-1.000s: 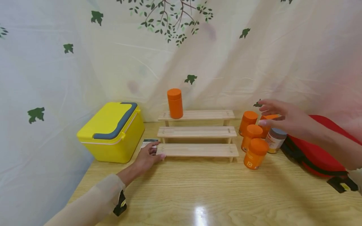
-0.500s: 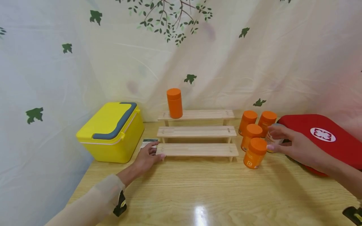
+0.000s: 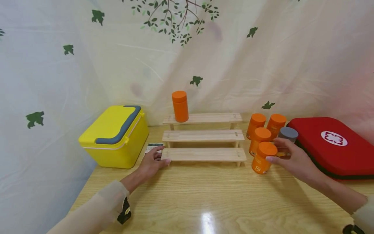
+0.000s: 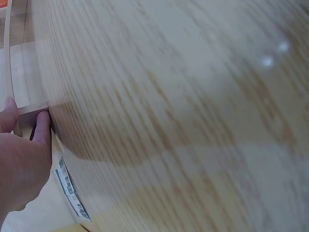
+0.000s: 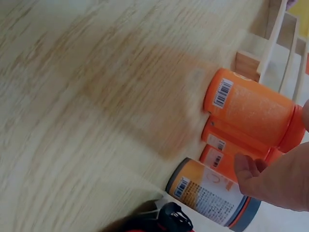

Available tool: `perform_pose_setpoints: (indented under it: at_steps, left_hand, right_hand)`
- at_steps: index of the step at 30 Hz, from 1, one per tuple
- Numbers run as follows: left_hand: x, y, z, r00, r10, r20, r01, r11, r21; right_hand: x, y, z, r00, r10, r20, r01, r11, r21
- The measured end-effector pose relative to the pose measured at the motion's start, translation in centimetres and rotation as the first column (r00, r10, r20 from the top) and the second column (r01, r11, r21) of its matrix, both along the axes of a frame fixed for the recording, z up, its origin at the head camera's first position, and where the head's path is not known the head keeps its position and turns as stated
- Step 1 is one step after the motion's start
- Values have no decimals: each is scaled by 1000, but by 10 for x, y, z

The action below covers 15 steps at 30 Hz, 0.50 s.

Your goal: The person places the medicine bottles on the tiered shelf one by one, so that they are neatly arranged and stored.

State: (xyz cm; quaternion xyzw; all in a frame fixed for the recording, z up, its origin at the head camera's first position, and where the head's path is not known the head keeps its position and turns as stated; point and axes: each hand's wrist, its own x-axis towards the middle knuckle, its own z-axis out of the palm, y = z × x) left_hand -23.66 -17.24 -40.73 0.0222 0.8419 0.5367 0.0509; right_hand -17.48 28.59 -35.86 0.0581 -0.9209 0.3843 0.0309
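- Standing near the back edge of the tabletop (image 3: pixel 175 198): the three-step wooden rack (image 3: pixel 204 154).
- The left grip (image 3: pixel 150 164) pinches the left end of its lowest step.
- The right grip (image 3: pixel 296 159) is half open at the lid of the front orange jar (image 3: pixel 261 164), seemingly without hold.
- The tall orange bottle (image 3: pixel 180 109), on the top step, looks done.
- Probably left: this jar, three more orange jars (image 3: pixel 262 134) and one grey-lidded jar (image 5: pixel 210 193), on the tabletop beside the rack.
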Motion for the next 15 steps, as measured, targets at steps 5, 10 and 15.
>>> perform_pose_setpoints:
  at_steps: [5,10,15]
  left_hand:
    - [1,0,2,1000,9,12,-9,1000,-5]
    - [1,0,1,1000,3,0,-3,1000,7]
    - [1,0,0,1000,-1,-8,1,1000,17]
  right_hand:
    - [-2,-6,-3,1000,-3,-6,3,1000,4]
    - [-2,-9,-5,1000,6,-24,-5,1000,25]
    - [-2,-11,-6,999,8,-33,-6,999,51]
